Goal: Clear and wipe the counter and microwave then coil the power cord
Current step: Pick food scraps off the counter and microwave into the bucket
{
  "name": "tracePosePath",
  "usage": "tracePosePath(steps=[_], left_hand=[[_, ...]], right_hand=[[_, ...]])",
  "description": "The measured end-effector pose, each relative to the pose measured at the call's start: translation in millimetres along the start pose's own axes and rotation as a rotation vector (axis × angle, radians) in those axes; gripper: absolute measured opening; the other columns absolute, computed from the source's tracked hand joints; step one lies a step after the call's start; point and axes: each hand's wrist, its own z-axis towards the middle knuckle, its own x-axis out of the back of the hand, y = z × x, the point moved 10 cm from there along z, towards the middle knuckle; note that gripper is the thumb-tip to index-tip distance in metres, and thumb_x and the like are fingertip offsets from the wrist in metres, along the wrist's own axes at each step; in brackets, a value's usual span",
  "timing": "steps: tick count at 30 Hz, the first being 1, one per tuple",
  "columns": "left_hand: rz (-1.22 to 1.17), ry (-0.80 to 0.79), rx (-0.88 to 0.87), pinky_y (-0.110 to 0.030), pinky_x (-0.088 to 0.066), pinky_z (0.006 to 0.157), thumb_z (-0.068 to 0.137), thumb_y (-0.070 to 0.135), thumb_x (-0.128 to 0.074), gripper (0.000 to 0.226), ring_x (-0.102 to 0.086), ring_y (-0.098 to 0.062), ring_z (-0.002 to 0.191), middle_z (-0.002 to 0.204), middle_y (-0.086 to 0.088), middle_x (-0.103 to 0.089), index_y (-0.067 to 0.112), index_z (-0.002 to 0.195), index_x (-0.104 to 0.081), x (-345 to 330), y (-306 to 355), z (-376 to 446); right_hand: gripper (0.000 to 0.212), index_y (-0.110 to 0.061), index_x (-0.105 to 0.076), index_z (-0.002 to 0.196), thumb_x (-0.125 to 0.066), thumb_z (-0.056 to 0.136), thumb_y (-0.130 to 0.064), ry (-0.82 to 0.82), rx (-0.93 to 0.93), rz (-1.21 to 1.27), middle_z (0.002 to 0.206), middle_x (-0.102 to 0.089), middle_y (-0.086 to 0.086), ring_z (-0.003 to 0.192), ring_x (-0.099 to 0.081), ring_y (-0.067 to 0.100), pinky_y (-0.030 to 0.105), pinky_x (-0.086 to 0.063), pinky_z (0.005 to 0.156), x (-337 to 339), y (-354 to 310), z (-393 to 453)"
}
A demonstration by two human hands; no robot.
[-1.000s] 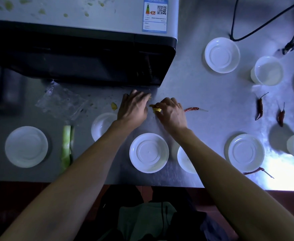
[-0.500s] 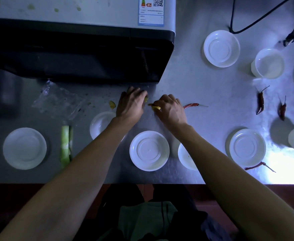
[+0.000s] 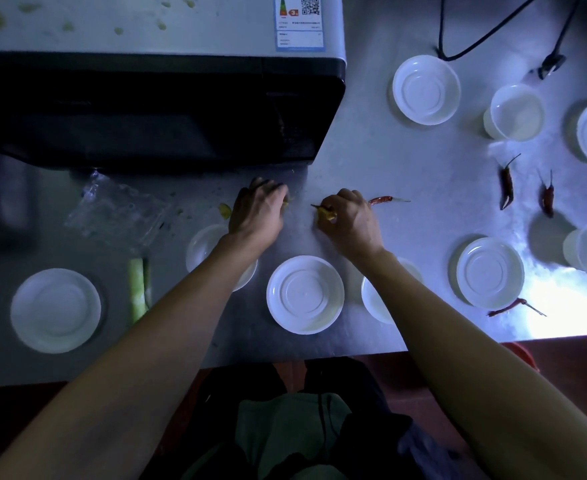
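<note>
Hands apart now; right hand (image 3: 351,225) pinches yellow scrap (image 3: 326,215).

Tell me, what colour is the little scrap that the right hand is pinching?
Yellow. The small scrap pinched in the right hand shows best in the head view.

A red bucket (image 3: 522,355) is peeking out under the worktop edge. Dark and green clothes (image 3: 285,434) are showing at the bottom.

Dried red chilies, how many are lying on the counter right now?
4: one just past the right hand, two side by side far right, one near the front edge. The hands may hide more.
</note>
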Motion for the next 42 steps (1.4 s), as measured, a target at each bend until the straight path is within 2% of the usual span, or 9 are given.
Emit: tracePosePath(steps=[4,9,14,19,26,34,38,42], left_hand=[[-0.032,0.023,-0.016,-0.039,-0.043,0.085,0.088,0.011,-0.062,0.008,-0.053,-0.027,0.104,0.100,-0.001,-0.068,0.016,0.094,-0.064,9,2,2],[-0.121,0.074,-0.032,-0.041,-0.047,0.081,0.087,0.013,-0.061,0.006,-0.056,-0.027,0.099,0.096,0.000,-0.068,0.018,0.088,-0.063,22,8,-6],[-0.122,0.059,-0.162,-0.042,-0.047,0.074,0.084,0.009,-0.062,0.006,-0.056,-0.028,0.094,0.089,-0.002,-0.065,0.015,0.085,-0.064,23,45,-22],[-0.139,0.011,-0.306,-0.042,-0.048,0.073,0.082,0.007,-0.065,0.008,-0.058,-0.028,0.094,0.091,-0.003,-0.066,0.013,0.086,-0.064,9,107,-35],[-0.111,-0.001,-0.454,-0.041,-0.049,0.078,0.083,0.008,-0.064,0.010,-0.060,-0.029,0.095,0.092,-0.003,-0.068,0.013,0.090,-0.068,-18,205,-56],[-0.039,-0.102,-0.588,-0.043,-0.047,0.081,0.086,0.011,-0.064,0.008,-0.056,-0.031,0.098,0.096,-0.004,-0.068,0.014,0.093,-0.068,-80,338,-121],[0.015,-0.138,-0.665,-0.043,-0.047,0.081,0.086,0.012,-0.064,0.009,-0.056,-0.029,0.100,0.097,-0.006,-0.068,0.014,0.094,-0.068,-116,408,-158],[0.065,-0.183,-0.767,-0.039,-0.045,0.091,0.087,0.018,-0.066,0.007,-0.057,-0.028,0.106,0.099,-0.005,-0.068,0.017,0.094,-0.068,-151,475,-196]], right_hand=[[0.014,-0.004,-0.074,0.092,-0.071,0.082,-0.013,0.094,-0.073,0.070,0.089,-0.065,0.016,0.087,-0.059,0.038,0.040,-0.049,0.067,18,10,-15],[0.013,-0.001,-0.073,0.090,-0.073,0.081,-0.010,0.207,-0.138,0.104,0.086,-0.065,0.017,0.085,-0.059,0.038,0.043,-0.049,0.066,39,18,-36],[0.011,0.000,-0.072,0.089,-0.072,0.081,-0.007,0.300,-0.193,0.135,0.089,-0.067,0.016,0.086,-0.059,0.037,0.041,-0.048,0.066,57,29,-62],[0.013,-0.002,-0.071,0.094,-0.071,0.087,-0.014,0.333,-0.240,0.125,0.090,-0.064,0.013,0.088,-0.056,0.032,0.043,-0.047,0.069,81,55,-96],[0.011,-0.003,-0.071,0.088,-0.069,0.086,-0.013,0.499,-0.337,0.162,0.083,-0.062,0.012,0.083,-0.055,0.029,0.041,-0.045,0.069,124,121,-177],[0.007,-0.010,-0.071,0.085,-0.069,0.083,-0.017,0.628,-0.515,0.244,0.082,-0.061,0.005,0.085,-0.056,0.025,0.034,-0.045,0.073,141,226,-327],[0.008,-0.009,-0.074,0.087,-0.072,0.082,-0.015,0.688,-0.591,0.226,0.082,-0.064,0.010,0.084,-0.058,0.028,0.031,-0.042,0.075,153,275,-409],[0.012,-0.009,-0.075,0.091,-0.072,0.084,-0.019,0.727,-0.701,0.222,0.088,-0.066,0.010,0.089,-0.059,0.029,0.038,-0.048,0.077,154,319,-495]])
